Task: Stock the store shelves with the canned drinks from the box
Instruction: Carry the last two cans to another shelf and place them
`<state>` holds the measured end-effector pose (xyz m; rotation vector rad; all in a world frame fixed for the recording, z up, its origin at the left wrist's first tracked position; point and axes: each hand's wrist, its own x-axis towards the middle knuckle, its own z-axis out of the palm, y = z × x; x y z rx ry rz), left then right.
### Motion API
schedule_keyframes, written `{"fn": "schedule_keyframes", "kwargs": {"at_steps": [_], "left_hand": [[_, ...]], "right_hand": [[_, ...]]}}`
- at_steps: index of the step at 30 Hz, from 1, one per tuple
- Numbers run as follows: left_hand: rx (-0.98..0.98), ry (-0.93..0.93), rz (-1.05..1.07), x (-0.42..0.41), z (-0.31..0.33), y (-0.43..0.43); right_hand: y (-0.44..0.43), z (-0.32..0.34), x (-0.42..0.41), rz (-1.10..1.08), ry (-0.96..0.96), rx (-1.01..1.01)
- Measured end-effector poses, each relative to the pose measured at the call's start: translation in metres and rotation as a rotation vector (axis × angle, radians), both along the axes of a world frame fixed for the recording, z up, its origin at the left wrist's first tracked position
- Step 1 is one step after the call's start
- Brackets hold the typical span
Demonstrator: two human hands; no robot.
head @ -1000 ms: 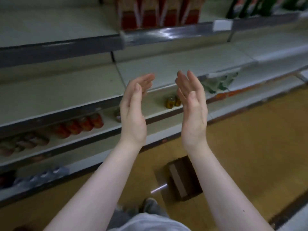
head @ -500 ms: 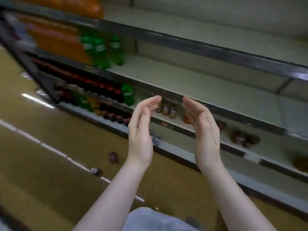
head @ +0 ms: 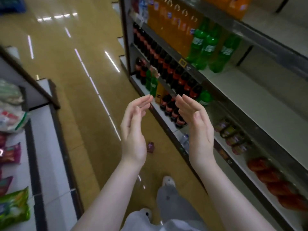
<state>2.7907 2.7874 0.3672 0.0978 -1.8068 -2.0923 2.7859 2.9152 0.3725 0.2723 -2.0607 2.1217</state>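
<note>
My left hand (head: 133, 130) and my right hand (head: 198, 129) are raised in front of me, palms facing each other, fingers relaxed, holding nothing. One purple can (head: 150, 147) lies on the yellow floor between them, close to the shelf base. On the low shelf (head: 241, 169) at the right stand several purple cans (head: 233, 135) and several red cans (head: 275, 180). The box is not in view.
Drink shelving runs along the right with cola bottles (head: 168, 75), green bottles (head: 206, 49) and orange bottles (head: 168, 22); its middle shelf (head: 260, 100) is bare. A snack rack (head: 15, 154) stands on the left. The aisle floor (head: 80, 67) lies between. My feet (head: 168, 182) show below.
My view has swung left, from the shelf front and the box on the floor to looking down the aisle. Both hands kept the same raised, empty pose.
</note>
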Motion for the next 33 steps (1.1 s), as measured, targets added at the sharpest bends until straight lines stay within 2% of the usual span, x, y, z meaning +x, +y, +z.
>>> {"fn": "schedule_keyframes", "kwargs": {"at_steps": [6,11,15,18,21,27,33], "left_hand": [[0.010,-0.041,0.151,-0.063,-0.019,0.006],[-0.038,-0.115,0.199,-0.107,-0.048,0.022],[-0.059,-0.281,0.255,-0.138,-0.109,0.013],[-0.013,-0.407,0.304,-0.154,-0.161,-0.004],[0.050,-0.477,0.306,-0.181,-0.242,-0.031],[0.034,-0.594,0.300,-0.225,-0.411,-0.076],[0.012,-0.662,0.251,-0.247,-0.556,-0.105]], "right_hand": [[0.005,-0.027,-0.074,0.102,-0.049,-0.048],[0.011,-0.058,-0.131,0.180,-0.174,-0.078],[-0.003,-0.113,-0.184,0.216,-0.375,-0.101],[-0.018,-0.167,-0.214,0.191,-0.474,-0.068],[-0.042,-0.257,-0.249,0.144,-0.600,-0.035],[-0.077,-0.431,-0.289,0.065,-0.782,0.039],[-0.082,-0.595,-0.300,0.093,-0.906,0.275]]}}
